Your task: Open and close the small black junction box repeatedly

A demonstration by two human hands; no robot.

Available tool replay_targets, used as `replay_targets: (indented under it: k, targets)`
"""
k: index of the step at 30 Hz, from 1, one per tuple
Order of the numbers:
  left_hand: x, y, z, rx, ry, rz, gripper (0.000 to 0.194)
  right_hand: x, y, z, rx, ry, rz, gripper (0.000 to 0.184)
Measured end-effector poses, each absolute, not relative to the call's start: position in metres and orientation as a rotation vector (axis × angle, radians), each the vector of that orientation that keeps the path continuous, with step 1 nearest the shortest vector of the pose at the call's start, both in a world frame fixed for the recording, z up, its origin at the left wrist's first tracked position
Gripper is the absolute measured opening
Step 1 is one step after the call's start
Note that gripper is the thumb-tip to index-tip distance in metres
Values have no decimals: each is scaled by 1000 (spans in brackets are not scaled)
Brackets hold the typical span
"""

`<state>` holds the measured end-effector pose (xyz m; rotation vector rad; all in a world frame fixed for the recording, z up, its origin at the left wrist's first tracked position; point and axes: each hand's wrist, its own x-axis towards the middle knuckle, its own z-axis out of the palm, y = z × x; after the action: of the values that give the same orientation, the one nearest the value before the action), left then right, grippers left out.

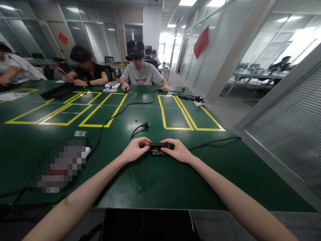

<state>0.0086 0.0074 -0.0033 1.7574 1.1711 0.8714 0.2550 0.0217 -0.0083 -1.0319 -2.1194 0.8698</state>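
A small black power adapter [158, 145] is between my hands just above or on the green table. Its case is open on the near side, and a circuit board [155, 152] with yellow ring-shaped parts shows inside. My left hand [136, 149] pinches the left end of the case between thumb and fingers. At the other end, my right hand [178, 150] grips the case, its thumb lying over the near side. A short cord with a black plug [145, 125] lies behind my left hand. Another black cable [215, 142] runs off to the right.
Yellow tape rectangles [164, 113] mark the green table [140, 190]. A blurred-out object [62, 167] lies left of my left forearm, near a long black cable [100, 132]. Across the table sits a person in grey [140, 73]; others work at left. A black tool-like bundle [189, 97] lies far right.
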Motion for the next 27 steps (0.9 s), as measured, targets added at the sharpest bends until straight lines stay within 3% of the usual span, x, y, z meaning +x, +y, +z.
replay_targets:
  k: [8, 19, 27]
  targets:
    - [8, 1, 8, 1864, 1169, 835, 18, 259, 21, -6, -949, -2164, 859, 22]
    - [8, -2, 5, 1970, 1180, 802, 34, 261, 21, -7, -857, -2262, 732, 19]
    - [6, 0, 7, 2024, 1166, 741, 36, 256, 20, -3, -918, -2239, 852, 18]
